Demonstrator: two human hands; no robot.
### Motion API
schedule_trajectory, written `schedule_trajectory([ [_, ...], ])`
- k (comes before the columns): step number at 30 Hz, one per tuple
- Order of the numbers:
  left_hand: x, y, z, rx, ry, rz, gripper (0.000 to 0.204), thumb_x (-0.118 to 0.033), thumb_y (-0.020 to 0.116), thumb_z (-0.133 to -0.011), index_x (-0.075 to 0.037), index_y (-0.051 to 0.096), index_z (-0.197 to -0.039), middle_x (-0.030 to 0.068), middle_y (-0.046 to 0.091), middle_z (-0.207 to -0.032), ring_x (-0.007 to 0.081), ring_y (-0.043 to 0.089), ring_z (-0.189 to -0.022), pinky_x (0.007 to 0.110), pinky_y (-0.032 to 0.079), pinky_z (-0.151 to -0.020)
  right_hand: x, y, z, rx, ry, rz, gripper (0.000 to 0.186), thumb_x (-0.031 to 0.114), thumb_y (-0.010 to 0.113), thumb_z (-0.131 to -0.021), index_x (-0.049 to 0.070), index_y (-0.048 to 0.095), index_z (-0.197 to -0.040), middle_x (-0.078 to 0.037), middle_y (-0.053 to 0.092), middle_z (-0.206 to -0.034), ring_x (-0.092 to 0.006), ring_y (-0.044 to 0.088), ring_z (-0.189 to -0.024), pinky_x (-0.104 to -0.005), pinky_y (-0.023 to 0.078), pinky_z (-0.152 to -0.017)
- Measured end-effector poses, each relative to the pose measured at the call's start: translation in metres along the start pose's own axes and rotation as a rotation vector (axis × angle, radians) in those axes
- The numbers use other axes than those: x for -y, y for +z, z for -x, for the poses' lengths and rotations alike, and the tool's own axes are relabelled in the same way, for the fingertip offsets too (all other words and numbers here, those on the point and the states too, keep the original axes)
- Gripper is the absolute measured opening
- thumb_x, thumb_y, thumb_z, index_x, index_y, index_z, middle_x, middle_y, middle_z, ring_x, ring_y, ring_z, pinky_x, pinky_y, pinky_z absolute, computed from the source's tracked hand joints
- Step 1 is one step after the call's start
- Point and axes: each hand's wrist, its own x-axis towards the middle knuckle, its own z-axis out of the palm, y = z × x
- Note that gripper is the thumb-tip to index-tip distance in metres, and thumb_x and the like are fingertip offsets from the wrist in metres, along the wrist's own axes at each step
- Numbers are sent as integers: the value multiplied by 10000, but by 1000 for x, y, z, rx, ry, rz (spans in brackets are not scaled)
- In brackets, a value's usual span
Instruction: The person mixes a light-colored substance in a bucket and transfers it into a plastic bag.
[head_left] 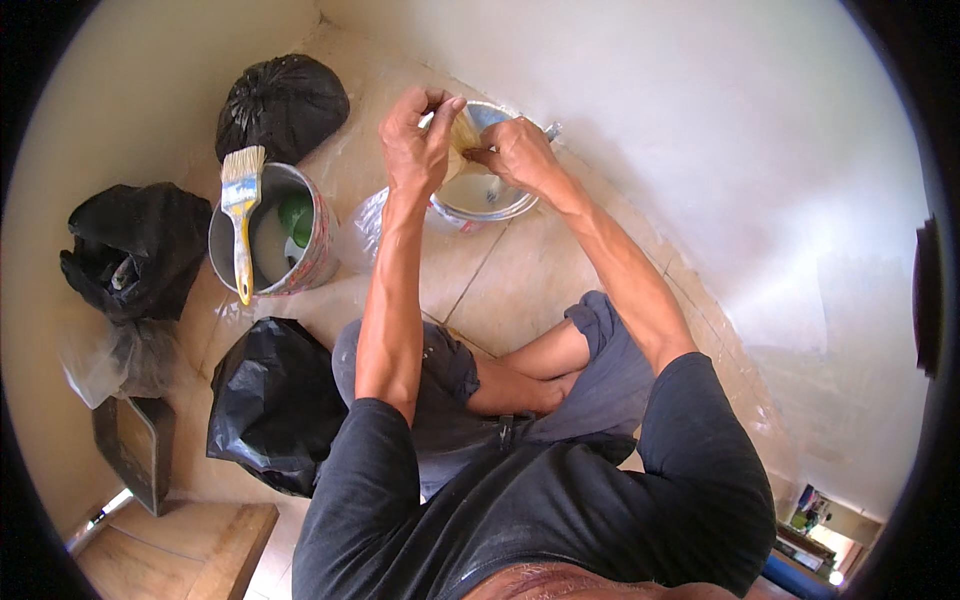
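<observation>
Over a paint bucket (497, 206) with whitish liquid in it, both my hands grip a thin, pale yellow, limp piece (462, 140) that looks like cloth or netting; its exact kind I cannot make out. My left hand (416, 140) pinches its upper left side, thumb and fingers closed. Lower and to the right, my right hand (522, 155) is closed on its other side, above the bucket's opening. The piece hangs down toward the liquid; its lower end is partly hidden by my hands. Crumpled clear plastic (372, 222) lies left of the bucket.
A paintbrush (241, 215) rests across a second bucket (322, 240) holding something green. Black plastic bags (283, 105) stand around it, one (275, 405) beside my left knee. A dark tray (160, 455) and a wooden board (185, 550) are at lower left. A wall (790, 190) rises at right.
</observation>
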Motion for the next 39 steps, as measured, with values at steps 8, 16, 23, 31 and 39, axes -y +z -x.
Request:
schedule_trajectory([
  [8,-1,-32,-13,411,-164,-157,413,-371,735,-867,20,714,-999,102,687,-771,150,601,-695,318,477,-637,-20,-12,-12,82,203,-222,360,333,796,-783,-2,718,-676,-147,558,-494,-202,502,-450,-371,422,-504],
  [16,-5,-24,-7,505,-287,-237,491,-448,602,-961,19,725,-872,107,581,-611,178,531,-587,382,440,-574,-29,2,-28,73,75,-526,398,325,826,-720,-21,640,-656,-34,520,-529,-116,468,-518,-339,392,-492],
  [23,12,-17,4,456,-66,-342,517,-491,492,-996,-28,717,-950,219,615,-686,380,613,-643,467,465,-612,-20,-17,-33,136,17,-341,268,264,756,-772,1,709,-784,-67,536,-551,-128,469,-538,-348,417,-530],
  [31,38,9,10,175,328,-451,164,-243,653,-918,-95,721,-894,140,639,-738,353,623,-667,428,483,-587,-16,-6,-13,-44,31,-232,224,241,726,-786,67,760,-924,-145,619,-620,-203,528,-525,-353,458,-562],
  [39,36,12,12,100,317,-348,209,-254,670,-915,-64,702,-836,149,624,-721,352,600,-646,425,467,-584,-18,14,-2,-22,199,-108,326,342,802,-728,36,741,-821,-210,677,-712,-377,669,-673,-440,527,-659],
])
